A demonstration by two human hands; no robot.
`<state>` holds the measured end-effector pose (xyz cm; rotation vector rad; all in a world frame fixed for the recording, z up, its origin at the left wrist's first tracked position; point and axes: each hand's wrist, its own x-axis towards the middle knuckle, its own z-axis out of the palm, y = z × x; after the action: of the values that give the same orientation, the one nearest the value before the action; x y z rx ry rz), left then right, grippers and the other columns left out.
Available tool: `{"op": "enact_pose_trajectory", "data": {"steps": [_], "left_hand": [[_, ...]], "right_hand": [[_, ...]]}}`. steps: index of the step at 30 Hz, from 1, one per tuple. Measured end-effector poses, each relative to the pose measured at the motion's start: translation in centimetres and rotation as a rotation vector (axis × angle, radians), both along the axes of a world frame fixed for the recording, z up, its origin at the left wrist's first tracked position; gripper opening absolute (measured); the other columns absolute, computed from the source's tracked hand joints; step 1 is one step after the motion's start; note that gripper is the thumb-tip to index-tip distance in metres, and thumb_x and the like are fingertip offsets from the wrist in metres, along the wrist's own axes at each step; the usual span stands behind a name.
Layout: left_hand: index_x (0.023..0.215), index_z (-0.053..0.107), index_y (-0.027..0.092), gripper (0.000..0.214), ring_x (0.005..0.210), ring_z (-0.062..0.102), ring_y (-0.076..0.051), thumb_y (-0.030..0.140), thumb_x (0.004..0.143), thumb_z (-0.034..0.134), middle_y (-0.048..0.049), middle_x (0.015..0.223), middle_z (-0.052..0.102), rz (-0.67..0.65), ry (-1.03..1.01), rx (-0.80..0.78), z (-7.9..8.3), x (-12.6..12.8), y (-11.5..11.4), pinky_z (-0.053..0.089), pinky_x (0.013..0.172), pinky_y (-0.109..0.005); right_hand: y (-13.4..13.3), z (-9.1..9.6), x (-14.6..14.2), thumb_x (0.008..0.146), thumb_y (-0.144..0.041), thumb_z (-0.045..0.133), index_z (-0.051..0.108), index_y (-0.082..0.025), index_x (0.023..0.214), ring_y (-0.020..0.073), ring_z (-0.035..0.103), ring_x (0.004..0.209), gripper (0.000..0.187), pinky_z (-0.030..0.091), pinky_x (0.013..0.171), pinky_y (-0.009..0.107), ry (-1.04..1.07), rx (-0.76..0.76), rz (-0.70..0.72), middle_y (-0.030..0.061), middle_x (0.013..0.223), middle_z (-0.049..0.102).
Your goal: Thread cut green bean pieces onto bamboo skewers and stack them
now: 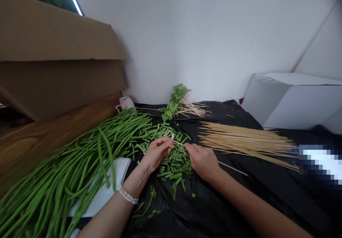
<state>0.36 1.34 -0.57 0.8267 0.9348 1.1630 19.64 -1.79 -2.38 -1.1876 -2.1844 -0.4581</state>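
Note:
In the middle, my left hand (157, 153) pinches a short pale green bean piece (172, 137) between thumb and fingers. My right hand (204, 159) is closed around a thin bamboo skewer (232, 168), whose front end reaches the bean piece; whether the tip has pierced it I cannot tell. Beneath both hands lies a loose heap of cut bean pieces (176, 158). Long uncut green beans (80, 159) spread out to the left of my left hand. Beyond the hands, several skewers threaded with bean pieces (172, 108) are stacked near the wall.
A bundle of bare bamboo skewers (248, 140) lies to the right on a black plastic sheet (192, 209). A mug (126, 102) stands at the back left, beside a large cardboard box (58, 53). At the right is a white box (291, 99). A white folded sheet (93, 195) lies under the long beans.

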Motion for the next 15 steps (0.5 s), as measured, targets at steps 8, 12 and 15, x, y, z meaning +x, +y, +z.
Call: {"op": "enact_pose_trajectory", "data": {"steps": [8, 12, 15], "left_hand": [[0.076, 0.073, 0.011, 0.024, 0.066, 0.064, -0.008, 0.02, 0.057, 0.085, -0.0031, 0.072, 0.07, -0.01, -0.038, -0.026, -0.14, 0.16, -0.06, 0.05, 0.061, -0.013], [0.074, 0.072, 0.011, 0.024, 0.065, 0.063, -0.007, 0.02, 0.056, 0.086, -0.0032, 0.07, 0.07, -0.04, -0.052, -0.034, -0.03, 0.26, -0.08, 0.05, 0.062, -0.014], [0.075, 0.072, 0.011, 0.024, 0.064, 0.063, -0.007, 0.021, 0.057, 0.085, -0.0029, 0.07, 0.07, -0.052, -0.03, -0.029, -0.14, 0.44, -0.21, 0.05, 0.063, -0.014]], "right_hand": [[-0.27, 0.02, -0.23, 0.086, -0.007, 0.041, 0.061, -0.013, 0.106, 0.0123, 0.055, 0.059, 0.029, 0.032, 0.057, 0.026, 0.056, 0.017, 0.032, 0.0009, 0.072, 0.062], [-0.36, 0.02, -0.29, 0.085, -0.006, 0.041, 0.061, -0.014, 0.103, 0.0129, 0.055, 0.058, 0.029, 0.032, 0.057, 0.027, 0.058, 0.024, 0.037, 0.0001, 0.069, 0.06], [-0.43, -0.08, -0.37, 0.084, -0.005, 0.042, 0.061, -0.014, 0.102, 0.0136, 0.055, 0.058, 0.028, 0.031, 0.057, 0.027, 0.049, 0.001, 0.031, 0.0001, 0.069, 0.06]]}}
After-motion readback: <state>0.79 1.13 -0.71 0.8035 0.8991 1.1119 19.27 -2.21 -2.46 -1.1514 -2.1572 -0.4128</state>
